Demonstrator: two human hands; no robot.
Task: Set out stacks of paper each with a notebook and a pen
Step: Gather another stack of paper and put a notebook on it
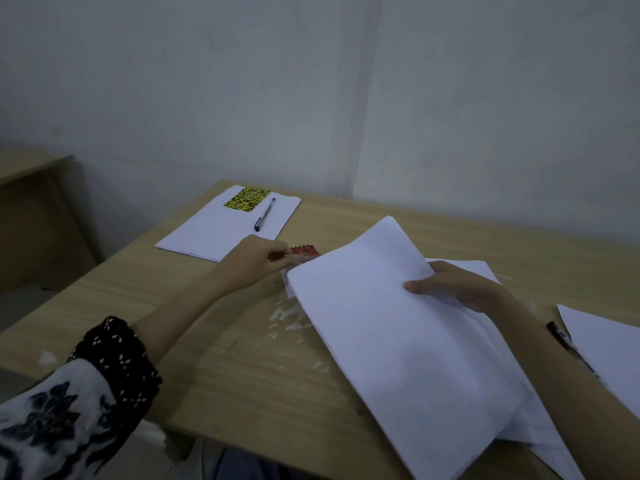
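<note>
Head view: bare table (pixel 214 341) lies open between the far set — paper (pixel 221 230), notebook (pixel 247 199), pen (pixel 265 214) — and the near sheaf (pixel 398 327), which overhangs the front edge. Right hand (pixel 460 284) clamps the sheaf's right side, thumb on top. Left hand (pixel 256 259) pinches its far corner, beside a red notebook (pixel 304 251).

Two bare forearms of one person enter from the bottom of the frame. The left arm, at lower left, wears a sleeve (pixel 69 403) pushed up toward the elbow: white fabric printed with large dark blue-black floral shapes, ending in a wide black cuff band dotted with small white marks. The right arm, at lower right, shows no sleeve, watch or jewellery
</note>
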